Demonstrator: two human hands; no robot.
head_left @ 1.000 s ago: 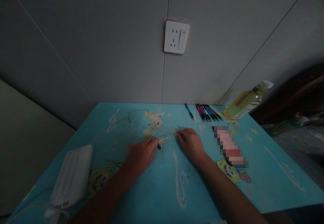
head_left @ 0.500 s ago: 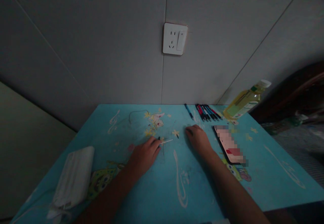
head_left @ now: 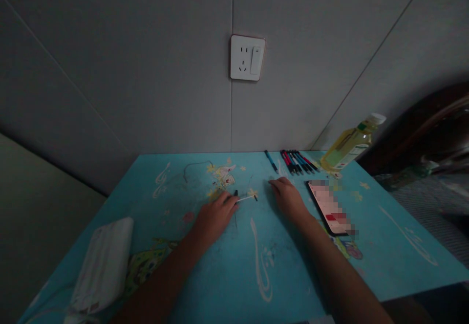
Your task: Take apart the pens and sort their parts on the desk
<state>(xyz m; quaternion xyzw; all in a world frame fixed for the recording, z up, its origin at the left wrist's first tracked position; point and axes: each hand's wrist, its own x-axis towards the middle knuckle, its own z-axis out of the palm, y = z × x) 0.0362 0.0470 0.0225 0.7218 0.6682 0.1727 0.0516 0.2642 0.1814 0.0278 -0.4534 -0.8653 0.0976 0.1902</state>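
Note:
My left hand rests low over the blue table, its fingers closed on a thin white stick that looks like a pen refill. A short black piece juts up at those fingertips; whether it is part of the stick I cannot tell. The stick points right, its tip close beside a small black part lying on the tabletop. To the right, my right hand lies on the table with fingers curled together. Whatever its fingertips hold, if anything, is too small and dark to make out.
Several pens lie side by side at the back, with one blue pen apart. A phone lies right of my right hand. A bottle of yellow liquid stands behind it. A white block-shaped device with a cable sits left.
My left hand has moved slightly right and forward with the white stick, bringing its tip close to the small black part. My right hand stays in nearly the same place. The view has shifted a little.

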